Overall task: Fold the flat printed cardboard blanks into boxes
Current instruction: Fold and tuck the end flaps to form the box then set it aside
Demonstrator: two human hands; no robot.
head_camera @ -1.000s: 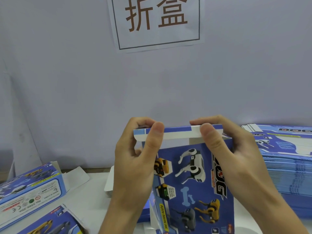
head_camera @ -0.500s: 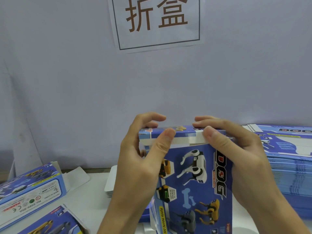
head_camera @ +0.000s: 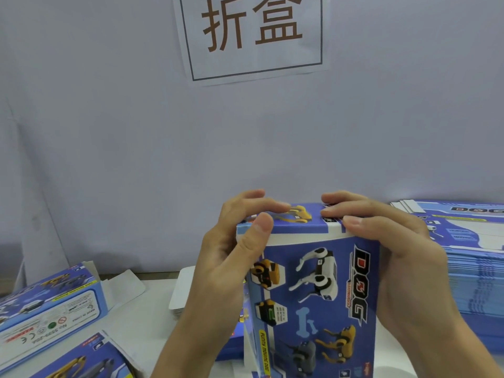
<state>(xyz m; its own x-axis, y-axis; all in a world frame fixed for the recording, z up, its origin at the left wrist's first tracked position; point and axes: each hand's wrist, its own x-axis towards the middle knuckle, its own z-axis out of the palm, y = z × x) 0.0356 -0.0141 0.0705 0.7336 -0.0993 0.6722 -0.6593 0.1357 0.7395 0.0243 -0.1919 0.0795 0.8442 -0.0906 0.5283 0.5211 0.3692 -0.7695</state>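
The left hand [head_camera: 231, 257] is curled round the upper left corner of an upright blue toy-dog box [head_camera: 313, 290]: its thumb [head_camera: 255, 236] is pressed against the front edge below the top flap [head_camera: 294, 221], and its fingers are bent over onto that flap. The right hand [head_camera: 403, 257] is clamped on the opposite upper corner, the thumb laid along the front top edge, the fingers spread flat on the flap and the palm set against the box's right side. The flap is held down level between the two sets of fingertips, which are near each other but apart. The box is held upright between the hands, its printed front with robot dogs and the word DOG turned toward the camera.

Just right of the right hand, a tall stack of flat printed blanks [head_camera: 469, 268] is seen. Behind the left wrist, a small pile of white cards [head_camera: 182, 290] lies on the white table [head_camera: 141, 323]. Further left of the left hand, a folded box [head_camera: 49, 304] lies on its side with an end flap open, and another box [head_camera: 79, 364] is partly cut off at the lower edge. On the grey wall above the hands, a paper sign [head_camera: 253, 36] with two brown Chinese characters is fixed.
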